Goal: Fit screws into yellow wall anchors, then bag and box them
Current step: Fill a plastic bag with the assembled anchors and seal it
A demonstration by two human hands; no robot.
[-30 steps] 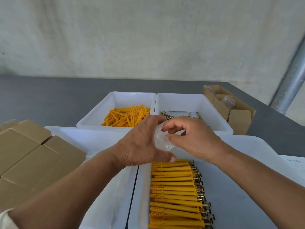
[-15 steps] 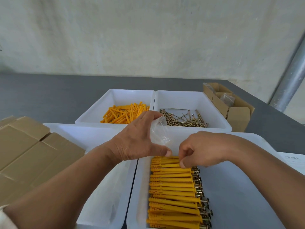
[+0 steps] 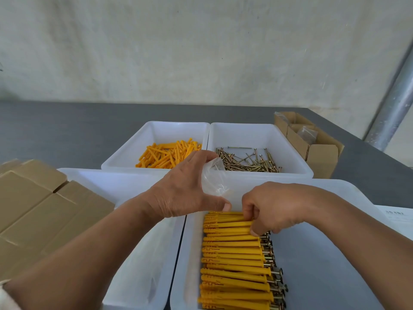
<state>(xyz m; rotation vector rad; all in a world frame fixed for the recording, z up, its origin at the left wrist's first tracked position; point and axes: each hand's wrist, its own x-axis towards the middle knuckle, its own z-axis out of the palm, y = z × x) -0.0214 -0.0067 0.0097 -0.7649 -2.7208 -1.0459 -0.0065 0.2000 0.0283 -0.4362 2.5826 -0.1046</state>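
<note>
- The left hand (image 3: 185, 193) grips a clear plastic bag (image 3: 214, 180) between thumb and curled fingers, above the far wall of the white tray (image 3: 335, 186) at the table's near right. I cannot tell whether the bag's mouth is open.
- The right hand (image 3: 274, 209) has its fingers curled, pinching the farthest few fitted anchors (image 3: 234, 260) in the row lying in that tray. The hands are close but not touching.
- To do this well, I would lift a small bunch together with the screw heads all one way, spread the bag's mouth wide, and feed the plastic tips in first so the heads do not snag the film.
- Neighbouring anchors lie tight against the pinched ones and may be dragged askew.
- Behind the hands, mid-table, a tub of loose anchors (image 3: 169, 153) stands beside a tub of screws (image 3: 248, 162).
- A small open box (image 3: 321, 157) waits at the right edge, well apart from the bag.
- Closed cartons (image 3: 44, 209) crowd the left edge beside a second tray (image 3: 134, 253).
</note>
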